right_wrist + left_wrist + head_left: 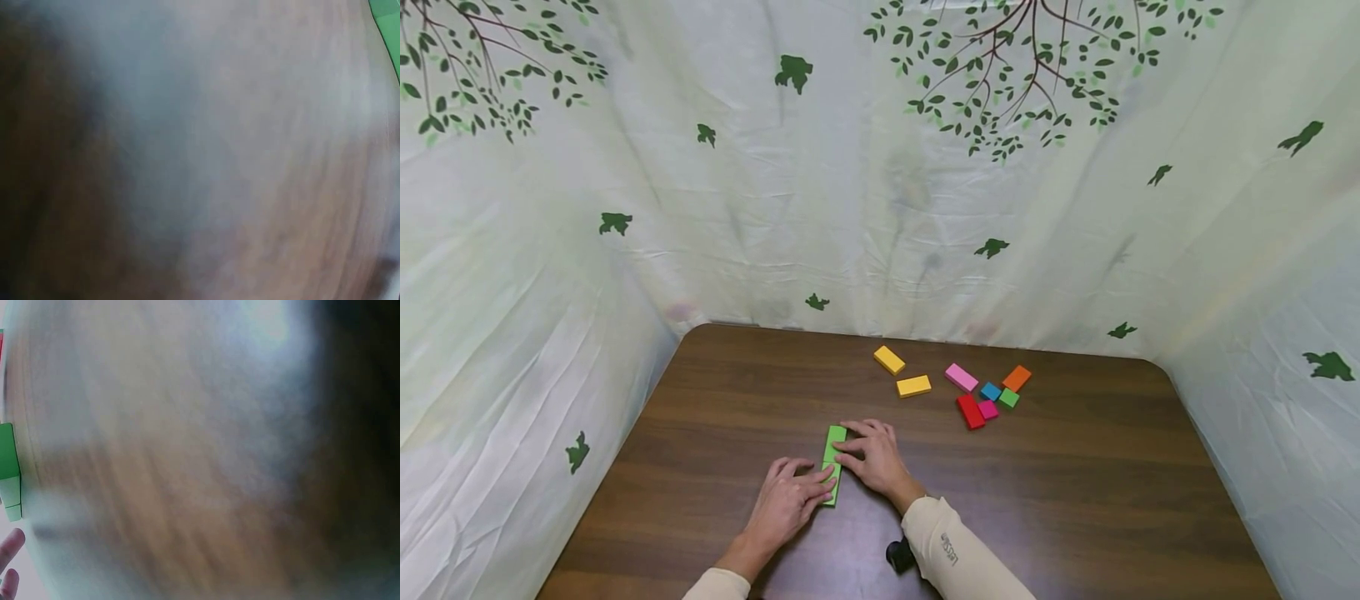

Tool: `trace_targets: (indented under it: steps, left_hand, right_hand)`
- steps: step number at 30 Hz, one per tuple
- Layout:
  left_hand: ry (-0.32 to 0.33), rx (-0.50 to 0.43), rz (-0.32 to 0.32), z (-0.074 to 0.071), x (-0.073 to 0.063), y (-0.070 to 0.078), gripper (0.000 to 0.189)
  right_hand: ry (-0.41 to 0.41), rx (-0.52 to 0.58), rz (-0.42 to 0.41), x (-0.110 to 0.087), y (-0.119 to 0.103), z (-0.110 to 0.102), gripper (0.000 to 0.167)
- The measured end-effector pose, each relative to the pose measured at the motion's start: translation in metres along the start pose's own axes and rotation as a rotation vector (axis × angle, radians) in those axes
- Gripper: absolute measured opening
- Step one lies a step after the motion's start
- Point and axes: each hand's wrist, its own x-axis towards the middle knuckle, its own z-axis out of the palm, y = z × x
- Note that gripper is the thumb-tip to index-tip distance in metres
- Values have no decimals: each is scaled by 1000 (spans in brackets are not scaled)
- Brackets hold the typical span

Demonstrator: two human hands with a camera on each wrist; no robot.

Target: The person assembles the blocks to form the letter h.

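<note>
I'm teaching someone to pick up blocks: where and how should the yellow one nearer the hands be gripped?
Probably pinch the nearer yellow block across its long sides, at the middle, from above and the near side, with the closer right hand. It lies flat, its length roughly left to right; the other yellow block lies apart, off its far left corner.

A small curtained booth (512, 350) is seen, though whether in a home or a lab cannot be told. A wood-grain bench (1090, 483) is enclosed at the far side, left and right by pale, creased cloth (865, 208), which is printed with leafy branches (1036, 58) and dark green bird shapes (793, 73). The bench's far edge (925, 339) is set close against it.
</note>
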Motion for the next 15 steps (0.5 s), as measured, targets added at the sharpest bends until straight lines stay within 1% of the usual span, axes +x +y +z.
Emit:
trace_targets:
  steps: [9, 15]
  left_hand:
    - [1, -4, 3, 1, 0, -1, 19]
    - [6, 1, 6, 1, 0, -1, 20]
  right_hand:
    - [-2, 3, 10, 0, 0, -1, 23]
    - [-1, 40, 17, -1, 3, 0, 25]
